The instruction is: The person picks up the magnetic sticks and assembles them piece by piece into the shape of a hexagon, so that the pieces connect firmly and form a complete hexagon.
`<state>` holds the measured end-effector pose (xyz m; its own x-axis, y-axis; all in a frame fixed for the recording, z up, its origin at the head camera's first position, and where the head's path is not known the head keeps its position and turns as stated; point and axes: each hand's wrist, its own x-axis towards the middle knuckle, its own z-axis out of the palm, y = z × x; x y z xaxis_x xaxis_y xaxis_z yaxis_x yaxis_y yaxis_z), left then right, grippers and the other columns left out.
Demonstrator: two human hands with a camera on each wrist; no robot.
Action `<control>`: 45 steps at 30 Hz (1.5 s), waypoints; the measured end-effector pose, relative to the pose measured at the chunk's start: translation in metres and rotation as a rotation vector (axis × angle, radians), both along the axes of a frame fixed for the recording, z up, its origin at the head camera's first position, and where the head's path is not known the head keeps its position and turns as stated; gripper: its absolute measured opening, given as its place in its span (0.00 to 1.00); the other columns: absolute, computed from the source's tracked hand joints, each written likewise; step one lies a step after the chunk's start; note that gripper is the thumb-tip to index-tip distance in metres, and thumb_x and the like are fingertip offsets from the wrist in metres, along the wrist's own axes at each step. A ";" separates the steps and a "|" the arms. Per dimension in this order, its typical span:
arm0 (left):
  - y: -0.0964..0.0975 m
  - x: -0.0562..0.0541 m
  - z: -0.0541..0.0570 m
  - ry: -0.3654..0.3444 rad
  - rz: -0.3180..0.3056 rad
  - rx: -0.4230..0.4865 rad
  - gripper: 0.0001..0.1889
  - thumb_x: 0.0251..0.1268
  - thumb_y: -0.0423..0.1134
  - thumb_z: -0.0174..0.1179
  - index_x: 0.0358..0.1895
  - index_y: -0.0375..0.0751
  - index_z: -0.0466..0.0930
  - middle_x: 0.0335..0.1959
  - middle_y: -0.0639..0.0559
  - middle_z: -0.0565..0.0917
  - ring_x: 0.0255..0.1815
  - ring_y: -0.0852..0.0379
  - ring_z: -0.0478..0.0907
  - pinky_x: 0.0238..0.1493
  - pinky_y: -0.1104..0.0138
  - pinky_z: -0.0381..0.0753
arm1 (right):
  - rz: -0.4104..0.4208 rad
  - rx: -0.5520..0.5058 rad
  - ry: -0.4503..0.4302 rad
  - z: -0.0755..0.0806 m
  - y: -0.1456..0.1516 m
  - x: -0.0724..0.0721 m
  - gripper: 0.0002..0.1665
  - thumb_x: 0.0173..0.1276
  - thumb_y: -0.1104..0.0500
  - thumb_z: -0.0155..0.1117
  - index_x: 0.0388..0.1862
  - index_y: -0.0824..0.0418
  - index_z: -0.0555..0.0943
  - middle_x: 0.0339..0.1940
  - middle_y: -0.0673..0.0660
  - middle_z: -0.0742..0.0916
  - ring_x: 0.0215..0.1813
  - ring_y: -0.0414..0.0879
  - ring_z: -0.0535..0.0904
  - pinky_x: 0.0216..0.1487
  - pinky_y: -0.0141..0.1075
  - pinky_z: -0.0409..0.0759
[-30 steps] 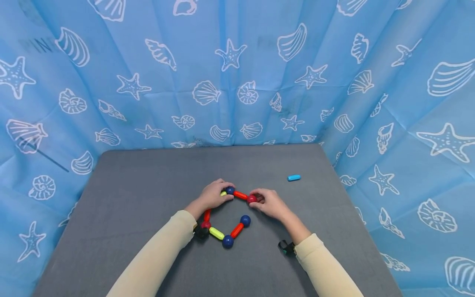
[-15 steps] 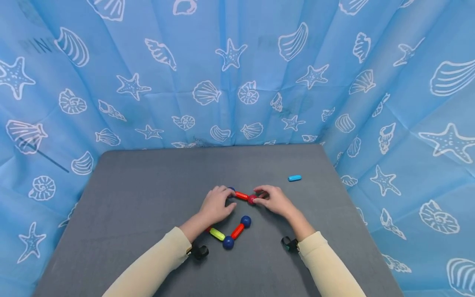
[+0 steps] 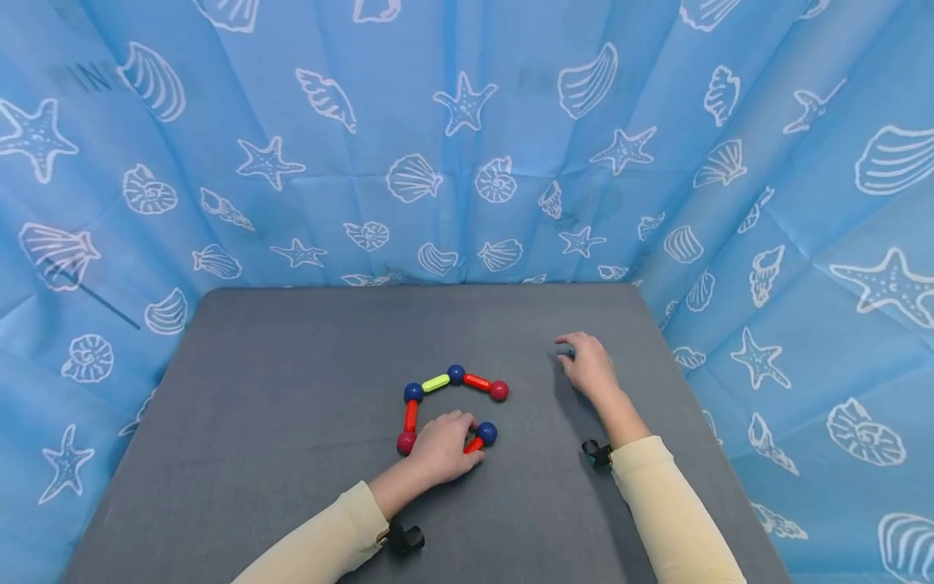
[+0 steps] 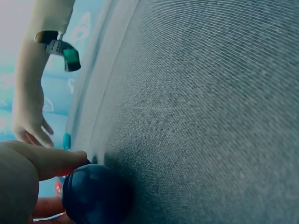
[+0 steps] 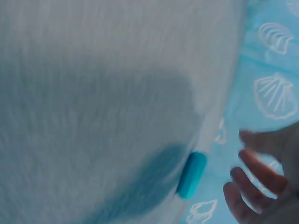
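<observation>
Magnetic balls and rods form a bent chain on the grey table in the head view. A dark blue ball (image 3: pixel 413 392), a yellow rod (image 3: pixel 436 383), another blue ball (image 3: pixel 456 374), a red rod (image 3: pixel 477 382) and a red ball (image 3: pixel 499 391) make its far side. My left hand (image 3: pixel 441 448) covers part of the near side, thumb and fingers spread around a red rod (image 3: pixel 473 445) beside a blue end ball (image 3: pixel 486 433). A blue ball (image 4: pixel 96 193) sits close by the thumb in the left wrist view. My right hand (image 3: pixel 587 365) hovers with parted fingers near a light blue rod (image 5: pixel 192 175).
Another red rod (image 3: pixel 411 416) and a red ball (image 3: pixel 406 443) form the chain's left side. A blue shell-patterned curtain (image 3: pixel 409 219) hangs behind the table (image 3: pixel 292 357) and along its right side. Black wrist cameras sit on both wrists.
My left hand has left the far side of the chain and come down to its near side. My right hand has let go of the red ball and moved right to the light blue rod.
</observation>
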<state>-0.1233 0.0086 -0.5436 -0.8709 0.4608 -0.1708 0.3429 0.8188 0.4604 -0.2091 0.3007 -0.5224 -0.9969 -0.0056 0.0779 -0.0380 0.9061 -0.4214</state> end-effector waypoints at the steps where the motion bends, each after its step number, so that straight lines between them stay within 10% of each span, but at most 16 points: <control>1: 0.001 0.000 -0.001 0.003 0.003 -0.002 0.22 0.58 0.53 0.73 0.52 0.48 0.81 0.35 0.58 0.78 0.35 0.60 0.73 0.40 0.64 0.77 | -0.036 0.029 0.004 0.000 0.004 -0.002 0.20 0.70 0.67 0.64 0.60 0.61 0.82 0.62 0.65 0.81 0.63 0.64 0.75 0.58 0.59 0.75; 17: 0.001 0.001 0.001 -0.107 -0.030 0.079 0.20 0.58 0.47 0.74 0.53 0.48 0.83 0.36 0.58 0.76 0.34 0.60 0.72 0.37 0.67 0.74 | -0.124 0.152 -0.163 -0.006 0.020 -0.003 0.12 0.72 0.59 0.65 0.49 0.65 0.85 0.45 0.65 0.86 0.46 0.61 0.81 0.48 0.55 0.79; 30: -0.001 -0.004 0.002 -0.166 -0.066 0.140 0.19 0.58 0.46 0.74 0.51 0.48 0.83 0.35 0.58 0.76 0.34 0.60 0.71 0.36 0.67 0.71 | -0.031 -0.426 -0.293 -0.007 -0.012 0.028 0.16 0.71 0.57 0.68 0.50 0.67 0.83 0.42 0.60 0.89 0.41 0.48 0.85 0.44 0.43 0.82; 37: 0.000 -0.004 0.000 -0.179 -0.044 0.129 0.19 0.58 0.47 0.74 0.51 0.49 0.83 0.35 0.59 0.76 0.34 0.60 0.72 0.36 0.67 0.71 | -0.132 -0.927 -0.543 -0.012 -0.038 0.046 0.22 0.71 0.60 0.67 0.56 0.74 0.78 0.41 0.61 0.88 0.39 0.45 0.87 0.44 0.41 0.86; 45: 0.000 -0.005 -0.001 -0.180 -0.035 0.130 0.19 0.58 0.47 0.74 0.51 0.49 0.83 0.34 0.58 0.76 0.33 0.60 0.72 0.35 0.68 0.72 | -0.203 -0.999 -0.649 -0.012 -0.064 0.057 0.19 0.69 0.61 0.69 0.52 0.72 0.80 0.36 0.60 0.89 0.37 0.45 0.88 0.42 0.40 0.86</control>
